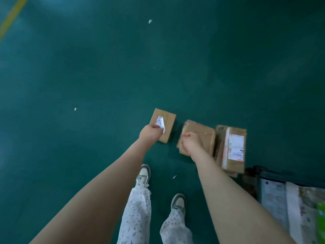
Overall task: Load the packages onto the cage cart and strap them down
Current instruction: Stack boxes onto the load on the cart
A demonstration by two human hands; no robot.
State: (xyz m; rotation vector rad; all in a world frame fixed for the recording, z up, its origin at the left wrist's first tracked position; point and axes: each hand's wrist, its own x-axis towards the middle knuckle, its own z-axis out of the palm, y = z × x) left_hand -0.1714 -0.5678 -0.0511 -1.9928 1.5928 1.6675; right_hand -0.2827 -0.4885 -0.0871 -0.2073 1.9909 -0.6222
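Floor (105, 67) lies open round small box (167, 120) (left hand (150, 133) seemingly grips its edge).

Warehouse w/ green painted floor (105, 67), yellow lane line (12, 16), labelled cardboard pkgs (233, 148) (loose on floor)
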